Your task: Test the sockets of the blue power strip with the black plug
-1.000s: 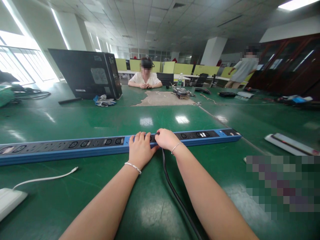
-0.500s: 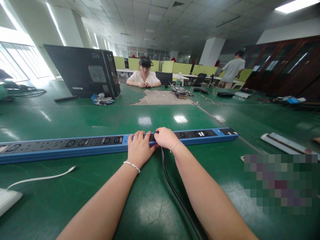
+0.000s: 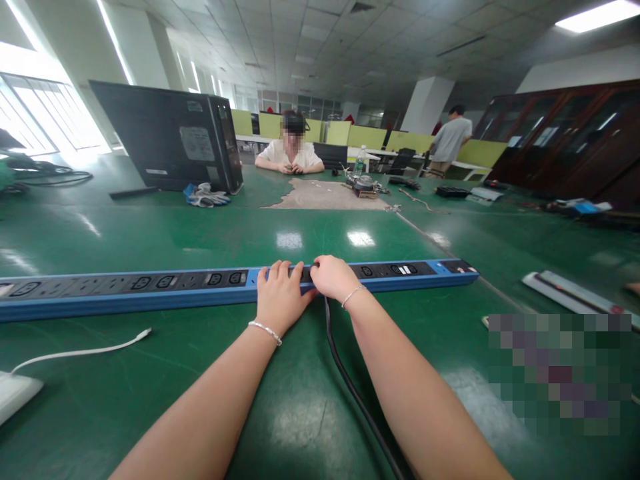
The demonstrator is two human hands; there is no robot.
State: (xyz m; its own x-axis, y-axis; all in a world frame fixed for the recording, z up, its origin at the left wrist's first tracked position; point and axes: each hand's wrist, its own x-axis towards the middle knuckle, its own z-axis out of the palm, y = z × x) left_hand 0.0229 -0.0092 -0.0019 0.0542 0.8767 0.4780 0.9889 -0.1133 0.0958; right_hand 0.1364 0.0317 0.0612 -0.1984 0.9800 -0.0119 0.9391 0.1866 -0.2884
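A long blue power strip (image 3: 125, 303) with a black socket face lies across the green table. My left hand (image 3: 281, 293) rests over its middle, fingers on the far side and thumb along the near side, gripping it. Just to the right, my right hand (image 3: 334, 277) is closed round the end of a black cable (image 3: 350, 380) at the strip's face. The plug itself is mostly hidden by my fingers. From there the cable runs down toward the bottom edge between my forearms.
A black computer case (image 3: 170, 137) and gloves (image 3: 206, 195) are at the back left. A person (image 3: 290, 153) sits opposite; another person (image 3: 451, 140) stands farther right. A white cable (image 3: 83, 351) lies at left, a white-edged bar (image 3: 565, 291) at right.
The view has shifted slightly. The standing person at the back right has moved left. Both my hands keep their places on the strip and the cable end.
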